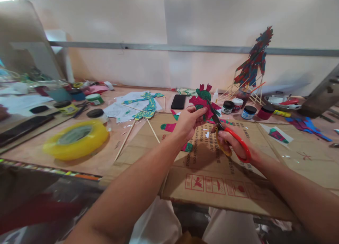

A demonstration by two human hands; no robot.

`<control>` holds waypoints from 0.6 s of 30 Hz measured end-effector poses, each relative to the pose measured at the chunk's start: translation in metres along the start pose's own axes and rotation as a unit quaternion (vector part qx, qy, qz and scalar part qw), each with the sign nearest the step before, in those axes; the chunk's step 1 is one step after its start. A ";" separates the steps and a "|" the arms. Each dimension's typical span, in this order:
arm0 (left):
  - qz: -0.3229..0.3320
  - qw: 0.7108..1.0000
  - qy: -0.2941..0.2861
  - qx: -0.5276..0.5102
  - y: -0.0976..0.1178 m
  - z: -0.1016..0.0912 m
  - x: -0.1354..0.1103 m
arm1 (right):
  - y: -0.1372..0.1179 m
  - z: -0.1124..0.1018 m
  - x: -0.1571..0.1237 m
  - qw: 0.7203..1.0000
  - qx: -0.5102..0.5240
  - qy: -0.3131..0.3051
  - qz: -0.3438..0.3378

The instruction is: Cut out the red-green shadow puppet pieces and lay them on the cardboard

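My left hand [188, 122] pinches a painted paper cutout [203, 95] in magenta and green above the cardboard sheet [174, 182]. Through the handles of a pair of scissors [239, 145], one red and one yellowish, go the fingers of my right hand [230, 139]. The dark blades point up and away, right at the cutout's edge; whether they are fully closed is hard to see. More magenta and green pieces [169, 126] lie on the cardboard under my hands. Another small painted piece [278, 135] rests on white paper at the right.
A big yellow tape roll [102, 138] lies at left. Behind are a teal figure on sticks [148, 106], a phone [178, 102] and several paint jars [249, 112]. A tall painted figure on sticks [254, 60] stands at back right, before the white partition [106, 21].
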State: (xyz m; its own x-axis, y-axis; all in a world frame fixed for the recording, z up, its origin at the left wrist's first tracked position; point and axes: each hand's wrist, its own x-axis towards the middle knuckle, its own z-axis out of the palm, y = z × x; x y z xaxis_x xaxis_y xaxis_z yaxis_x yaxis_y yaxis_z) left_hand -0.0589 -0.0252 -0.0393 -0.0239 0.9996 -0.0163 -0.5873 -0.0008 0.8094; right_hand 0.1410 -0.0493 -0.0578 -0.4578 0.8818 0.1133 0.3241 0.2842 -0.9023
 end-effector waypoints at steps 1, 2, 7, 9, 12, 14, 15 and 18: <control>0.001 1.000 -0.001 -0.003 0.000 0.000 0.000 | 0.000 0.000 0.000 1.000 -0.001 0.001 0.000; 0.002 1.000 -0.003 -0.005 0.000 0.000 0.000 | 0.000 0.001 0.000 1.000 0.000 0.002 0.001; 0.004 1.000 -0.007 -0.004 0.000 0.000 -0.001 | -0.002 0.002 0.001 0.999 0.027 -0.002 0.021; 0.005 1.000 -0.009 -0.006 0.000 0.001 -0.002 | -0.003 0.002 0.001 0.999 0.031 -0.012 0.022; 0.005 1.000 -0.009 -0.004 0.001 0.001 -0.001 | -0.004 0.003 0.001 0.999 0.040 -0.010 0.019; 0.004 1.000 -0.007 -0.001 0.001 0.001 -0.001 | -0.005 0.003 0.001 0.999 0.049 -0.002 0.021; 0.004 1.000 -0.007 0.001 0.001 0.001 -0.001 | -0.005 0.004 0.001 0.998 0.050 0.000 0.022; 0.005 1.000 -0.010 0.003 0.001 0.001 -0.001 | -0.010 0.004 0.000 0.998 0.046 -0.006 0.030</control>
State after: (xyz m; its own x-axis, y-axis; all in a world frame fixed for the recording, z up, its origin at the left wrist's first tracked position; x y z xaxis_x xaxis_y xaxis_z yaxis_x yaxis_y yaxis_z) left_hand -0.0585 -0.0258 -0.0384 -0.0142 0.9999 0.0027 -0.5825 -0.0105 0.8127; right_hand 0.1341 -0.0535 -0.0510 -0.4506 0.8911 0.0539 0.2742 0.1957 -0.9416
